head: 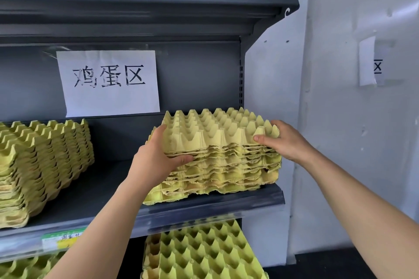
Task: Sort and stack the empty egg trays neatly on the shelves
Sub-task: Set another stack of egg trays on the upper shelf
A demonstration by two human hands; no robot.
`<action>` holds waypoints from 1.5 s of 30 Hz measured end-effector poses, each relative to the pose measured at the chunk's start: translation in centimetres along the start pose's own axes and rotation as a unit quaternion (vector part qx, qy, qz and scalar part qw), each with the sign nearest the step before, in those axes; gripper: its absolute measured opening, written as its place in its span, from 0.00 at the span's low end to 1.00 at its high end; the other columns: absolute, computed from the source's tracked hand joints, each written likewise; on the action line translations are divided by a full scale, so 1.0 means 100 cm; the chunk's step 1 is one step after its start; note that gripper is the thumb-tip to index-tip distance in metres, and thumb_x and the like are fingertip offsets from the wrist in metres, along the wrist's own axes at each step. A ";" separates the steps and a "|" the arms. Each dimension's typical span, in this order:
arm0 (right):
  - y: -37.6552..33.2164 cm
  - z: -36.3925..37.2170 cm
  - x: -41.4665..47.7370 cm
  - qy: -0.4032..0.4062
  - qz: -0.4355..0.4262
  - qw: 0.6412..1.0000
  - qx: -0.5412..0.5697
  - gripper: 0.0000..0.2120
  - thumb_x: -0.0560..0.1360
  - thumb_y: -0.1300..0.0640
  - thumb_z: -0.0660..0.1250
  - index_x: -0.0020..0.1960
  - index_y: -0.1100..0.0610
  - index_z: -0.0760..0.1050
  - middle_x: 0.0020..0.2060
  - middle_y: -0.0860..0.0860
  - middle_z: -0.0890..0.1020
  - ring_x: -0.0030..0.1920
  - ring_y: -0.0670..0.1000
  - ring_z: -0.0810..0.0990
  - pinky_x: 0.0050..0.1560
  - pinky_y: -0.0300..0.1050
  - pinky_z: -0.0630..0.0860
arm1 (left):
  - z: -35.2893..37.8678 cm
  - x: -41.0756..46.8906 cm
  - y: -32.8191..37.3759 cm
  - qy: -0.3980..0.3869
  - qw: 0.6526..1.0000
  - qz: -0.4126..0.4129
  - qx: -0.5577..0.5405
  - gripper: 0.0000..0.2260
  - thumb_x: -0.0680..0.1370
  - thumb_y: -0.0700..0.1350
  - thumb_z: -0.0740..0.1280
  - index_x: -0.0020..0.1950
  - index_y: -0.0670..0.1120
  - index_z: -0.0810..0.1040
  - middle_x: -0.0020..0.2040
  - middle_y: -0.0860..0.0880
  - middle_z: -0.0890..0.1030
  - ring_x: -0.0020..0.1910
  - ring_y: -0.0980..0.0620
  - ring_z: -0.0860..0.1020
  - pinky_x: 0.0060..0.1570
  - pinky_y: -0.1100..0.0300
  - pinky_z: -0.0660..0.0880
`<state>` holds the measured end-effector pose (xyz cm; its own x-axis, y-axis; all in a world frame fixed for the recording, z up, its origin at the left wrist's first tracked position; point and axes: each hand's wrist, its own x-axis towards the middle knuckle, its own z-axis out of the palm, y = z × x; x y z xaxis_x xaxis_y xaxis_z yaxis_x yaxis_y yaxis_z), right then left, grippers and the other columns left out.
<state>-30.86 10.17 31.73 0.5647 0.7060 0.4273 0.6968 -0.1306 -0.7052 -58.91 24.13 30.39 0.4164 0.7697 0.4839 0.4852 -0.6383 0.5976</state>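
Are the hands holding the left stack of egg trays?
No, left hand and right hand grip the right stack; the left stack is untouched.

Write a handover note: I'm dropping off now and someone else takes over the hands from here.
Left hand: grips the left side of the right stack, thumb tucked in between the upper trays.
Right hand: pinches the stack's top right corner.
Things: the right stack sits on the middle shelf, its layers uneven and its bottom tray jutting out front-left. The left stack is on the same shelf, apart from it. Lower trays lie on the level below.
Done: two stacks are on the shelf.
Left: square up the right stack, then probably tidy the lower trays.
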 end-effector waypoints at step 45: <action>-0.030 0.032 -0.011 -0.030 -0.002 0.995 -0.096 0.46 0.66 0.28 0.65 0.73 0.55 0.60 0.70 0.52 0.69 0.67 0.55 0.71 0.61 0.48 0.71 | -0.024 -0.009 -0.043 -0.016 0.997 -0.026 -0.069 0.41 0.64 0.59 0.77 0.70 0.59 0.58 0.56 0.52 0.72 0.41 0.50 0.80 0.34 0.63 0.72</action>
<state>-34.95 12.02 31.54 0.5383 0.7468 0.3906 0.7737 -0.2541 -0.5804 -63.23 26.17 28.92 0.4194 0.7992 0.4306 0.3971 -0.5880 0.7047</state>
